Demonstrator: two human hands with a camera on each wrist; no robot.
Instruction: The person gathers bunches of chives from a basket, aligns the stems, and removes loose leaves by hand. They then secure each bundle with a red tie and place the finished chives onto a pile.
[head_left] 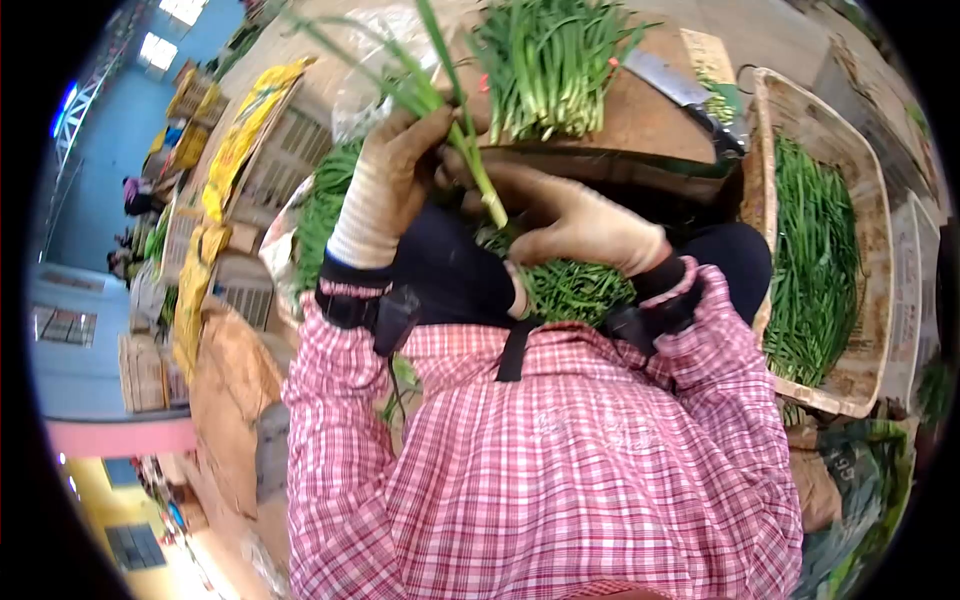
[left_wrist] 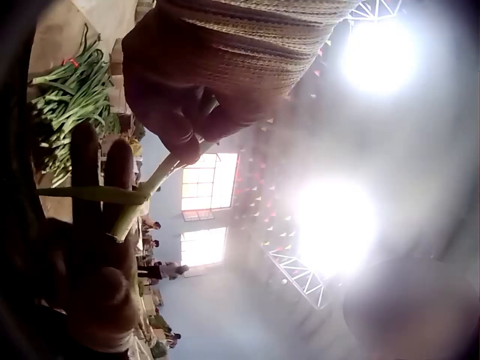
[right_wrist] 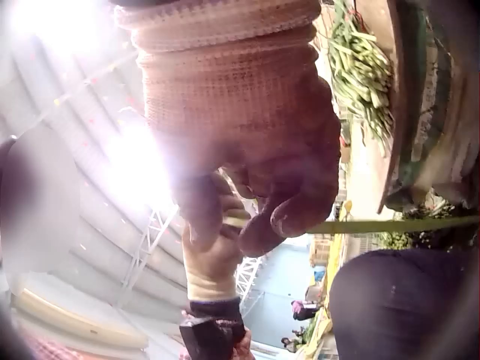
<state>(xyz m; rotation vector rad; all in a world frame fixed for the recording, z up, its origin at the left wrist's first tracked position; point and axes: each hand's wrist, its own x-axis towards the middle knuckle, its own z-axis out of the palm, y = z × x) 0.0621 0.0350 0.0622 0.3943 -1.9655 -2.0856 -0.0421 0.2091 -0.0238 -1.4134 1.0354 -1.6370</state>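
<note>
My gloved left hand [head_left: 395,175] grips a green onion [head_left: 484,188] by its stalk, pale cut end angled down, leaves fanning upward. In the left wrist view, the pale stalk [left_wrist: 154,182] leaves the pinched fingertips and a leaf [left_wrist: 90,193] branches sideways. My gloved right hand [head_left: 585,220] is close beside the stalk's lower end, its thumb held apart from the fingers. From the right wrist, a green strip [right_wrist: 390,225] passes behind those fingers. Cut greens [head_left: 575,290] lie between the legs below the hands.
A bundle of green onions [head_left: 550,75] tied in red lies on the board [head_left: 640,125] ahead. To its right rests a cleaver [head_left: 665,78] with a black handle. A plastic crate [head_left: 875,200] of greens stands at the right; more greens [head_left: 325,205] fill a sack on the left.
</note>
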